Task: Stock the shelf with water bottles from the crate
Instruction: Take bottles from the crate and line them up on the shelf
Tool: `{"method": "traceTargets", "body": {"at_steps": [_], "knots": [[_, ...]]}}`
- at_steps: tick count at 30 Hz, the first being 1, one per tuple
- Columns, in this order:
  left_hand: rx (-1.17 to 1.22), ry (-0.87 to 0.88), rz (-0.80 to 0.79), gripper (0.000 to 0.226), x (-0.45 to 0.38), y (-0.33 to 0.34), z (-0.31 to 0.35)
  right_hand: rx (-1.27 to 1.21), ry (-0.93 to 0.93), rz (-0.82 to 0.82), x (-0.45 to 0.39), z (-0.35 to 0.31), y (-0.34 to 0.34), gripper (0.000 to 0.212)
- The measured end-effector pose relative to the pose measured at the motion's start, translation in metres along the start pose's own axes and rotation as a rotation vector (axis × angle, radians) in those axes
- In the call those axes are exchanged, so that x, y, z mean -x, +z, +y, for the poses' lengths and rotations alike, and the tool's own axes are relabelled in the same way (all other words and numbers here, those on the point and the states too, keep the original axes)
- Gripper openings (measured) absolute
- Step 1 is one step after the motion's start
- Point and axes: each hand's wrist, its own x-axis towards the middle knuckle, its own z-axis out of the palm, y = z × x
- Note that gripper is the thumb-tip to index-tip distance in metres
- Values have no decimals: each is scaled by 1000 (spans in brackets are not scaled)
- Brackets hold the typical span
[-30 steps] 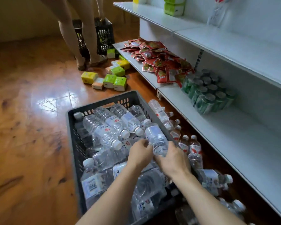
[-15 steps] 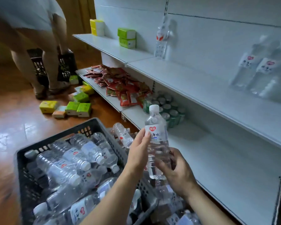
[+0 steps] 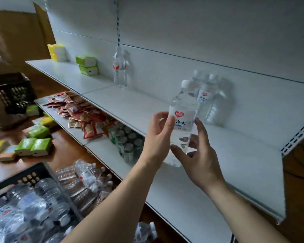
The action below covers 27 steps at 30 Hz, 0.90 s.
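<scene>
1. Head view, hands. The left hand (image 3: 156,137) and the right hand (image 3: 198,155) together hold one water bottle (image 3: 182,116) upright, cap up, in front of the upper shelf (image 3: 147,106). The left fingers and thumb curl round the label from 9 o'clock; the right fingers, slightly spread, cup the lower body from 4 o'clock.
2. Head view, stocked goods. At 1 o'clock from the held bottle, a small cluster of bottles (image 3: 211,100) stands against the back panel; their count cannot be told through the blur. A single bottle (image 3: 119,67) stands well apart at 10 o'clock.
3. Head view, supply. The crate (image 3: 32,176), at 7 o'clock, is heaped with bottles lying flat; loose bottles (image 3: 88,174) lie on the floor just beside it.
4. Head view, surroundings. Red sachets (image 3: 84,113) and green cans (image 3: 128,142) occupy the lower shelf; green packets (image 3: 88,67) sit on the upper one.
5. Progress, as judged. Few bottles are placed and most remain, so the task appears to be at an early stage. The held bottle is not yet set down.
</scene>
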Motion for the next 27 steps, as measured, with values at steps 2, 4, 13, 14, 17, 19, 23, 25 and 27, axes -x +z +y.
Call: {"method": "traceTargets", "body": {"at_steps": [2, 4, 13, 14, 17, 19, 23, 25, 27], "knots": [[-9, 11, -75, 31, -12, 25, -5, 35, 26, 41, -13, 16, -17, 95], [-40, 33, -145, 35, -22, 44, -17, 48, 63, 87, -22, 37, -28, 95], [-341, -2, -343, 54, -65, 91, -107, 166, 116, 233, -65, 116, -44, 95], [-397, 15, -377, 53, -69, 94, -108, 178, 124, 237, -71, 121, -44, 95], [-631, 51, -423, 57, -92, 95, -110, 244, 146, 275, -92, 134, -41, 93], [-713, 41, -414, 62, -110, 96, -111, 279, 160, 308, -107, 140, -38, 92], [-990, 136, -443, 67, -123, 106, -123, 310, 189, 321, -133, 153, -33, 87], [-1053, 204, -427, 69, -129, 114, -131, 326, 199, 328, -147, 161, -32, 87], [-1088, 253, -416, 69, -134, 120, -135, 342, 210, 340, -158, 166, -31, 88]]}}
